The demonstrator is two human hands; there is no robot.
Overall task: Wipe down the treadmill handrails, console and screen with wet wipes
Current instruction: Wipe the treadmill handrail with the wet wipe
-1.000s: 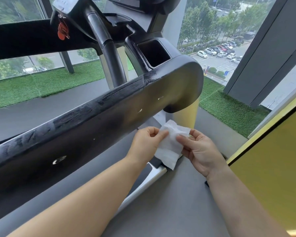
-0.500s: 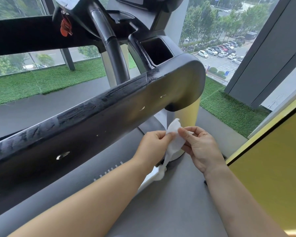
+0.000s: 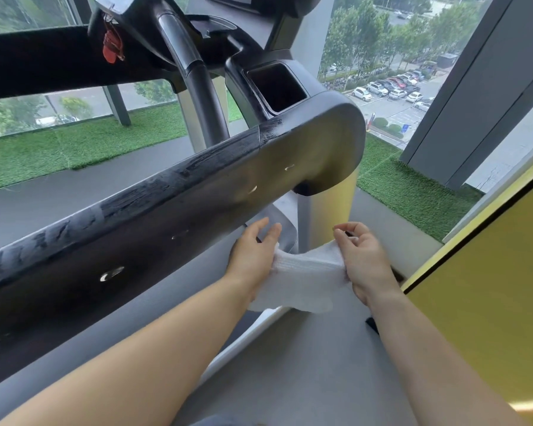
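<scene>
- The wet wipe is pulled out flat between the person's two hands, low down in front of them. It is below the front end of the handrail and not touching it.
- The left hand holds the wipe's left edge. Two of its fingers stick out straight above the cloth, and the actual grip point is tucked under the hand where I cannot see it.
- The right hand has its fingers curled and its thumb forward, pinching the wipe's right edge.
- The lower edge of the wipe sags loose, hanging over the treadmill's silver side rail and the grey floor.
- The handrail is broad and black, running from lower left up to the right. Its top face shows wet, streaky patches.
- At the front, the rail curves down onto a yellow post, just beyond the hands.
- A square cup pocket sits right above that curve, and the console is higher up with a red clip dangling from it.
- Green turf lines the window, parked cars show far below outside, and a yellow panel stands at the person's right.
</scene>
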